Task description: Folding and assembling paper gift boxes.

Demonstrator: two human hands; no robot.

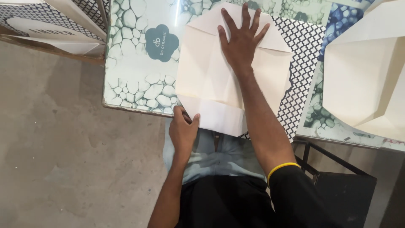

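The right hand (241, 40) lies flat on a cream sheet (211, 80), fingers spread wide apart, palm pressing near the sheet's far edge; nothing is gripped in it, it only bears down; the forearm runs back across the sheet toward the body, with a yellow band (283, 166) at the hem of a black sleeve; the left hand (183, 130) is at the sheet's near left corner, fingers and thumb closed on the edge of the flap (219, 116) that is folded over along the near side; that flap hangs just past the table's edge, above the person's pale jeans (211, 154); the sheet is card or stiff paper, with its corners folded in so that its outline is many-sided, and creases run across it; it lies on a table (130, 80) topped with tiles, one with a green and white cell-like pattern, one with a small black and white lattice pattern (301, 46) showing to the right of the sheet; a dark teal cloud-shaped sticker (162, 42) sits on the green tile, just left of the sheet and apart from it; a second cream sheet (367, 71), folded into a shallow tray shape, lies well to the right, touched by neither hand; the floor (50, 147) to the left is bare grey concrete; a black stand (337, 177) shows under the table at the right.
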